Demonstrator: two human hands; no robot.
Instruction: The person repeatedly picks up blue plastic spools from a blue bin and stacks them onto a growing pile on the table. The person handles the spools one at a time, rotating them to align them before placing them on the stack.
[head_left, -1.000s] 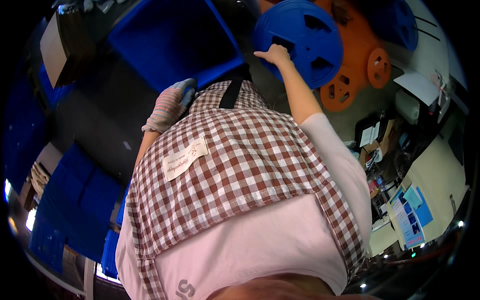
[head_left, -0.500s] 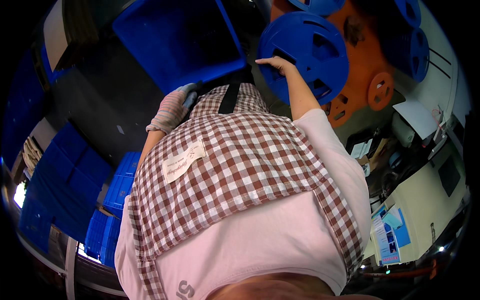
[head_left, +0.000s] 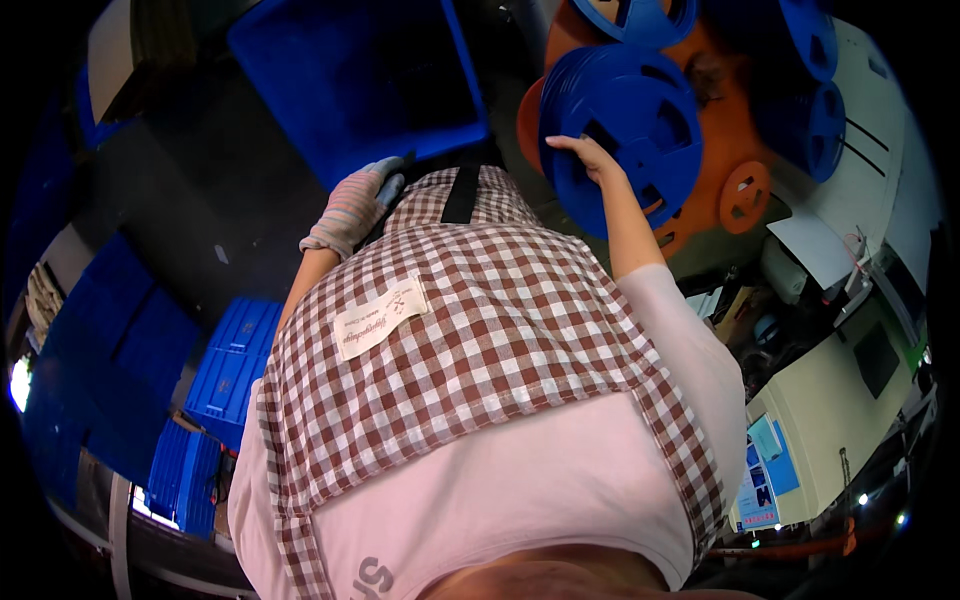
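Observation:
My left hand (head_left: 352, 208), in a striped knit glove with grey-blue on the fingers, hangs by my waist near the large blue bin (head_left: 320, 115). Its fingers are curled; a dark tip shows beyond them, but what it belongs to is unclear. My bare right hand (head_left: 592, 160) reaches over a stack of blue reels (head_left: 640, 130) with cut-out openings. The fingers are stretched out to the left, and nothing shows in them. Whether they touch the top reel cannot be told.
Beneath and around the stack lie orange reels (head_left: 730, 190). More blue reels (head_left: 824, 135) stand at the far right. Folded blue crates (head_left: 235, 355) are on my left. A pale cabinet (head_left: 830, 430) with papers stands on my right.
My right hand has shifted slightly right and nearer to me. The blue reels now appear from another angle, with several stacked edges and an orange rim showing. My left hand has barely moved.

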